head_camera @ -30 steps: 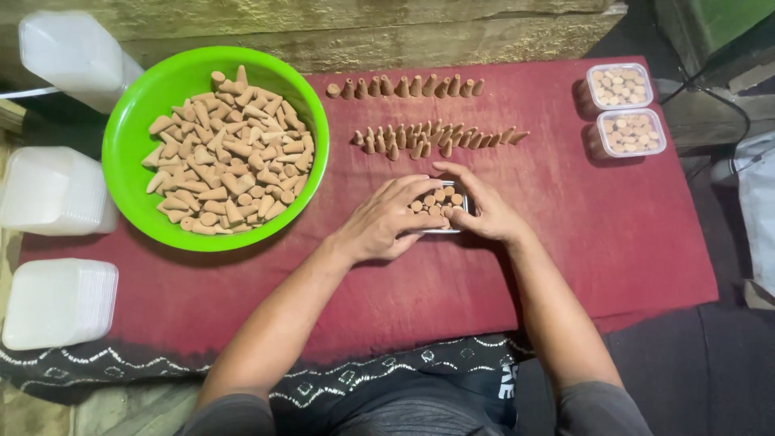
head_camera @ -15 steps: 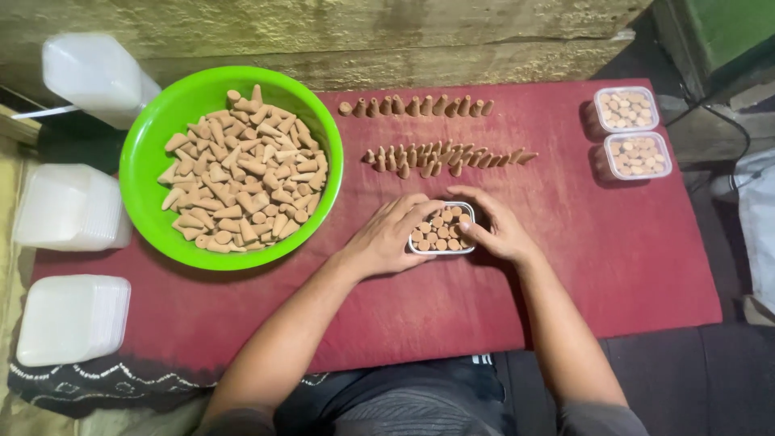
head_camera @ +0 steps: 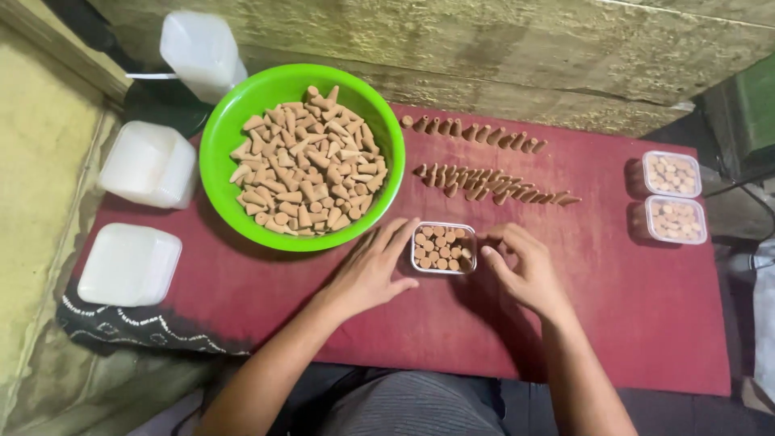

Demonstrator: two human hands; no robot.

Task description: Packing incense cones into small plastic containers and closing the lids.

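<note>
Head view: small clear plastic rectangular box (head_camera: 443, 248) packed with upright tan cones, resting on the dark red cloth-covered desk (head_camera: 630, 323), just below the lower row of loose tan cones (head_camera: 492, 184). Left hand (head_camera: 371, 270) flat at the box's left edge, fingers spread wide, holding nothing. Right hand (head_camera: 525, 266) just right of the box, fingers curled narrow toward its right wall, apparently empty. Box long axis left-right, between both hands, equally near. Round green plastic bowl (head_camera: 218, 173) of cones up left

clear box (head_camera: 443, 248) centre, two filled boxes (head_camera: 674, 197) right
</note>
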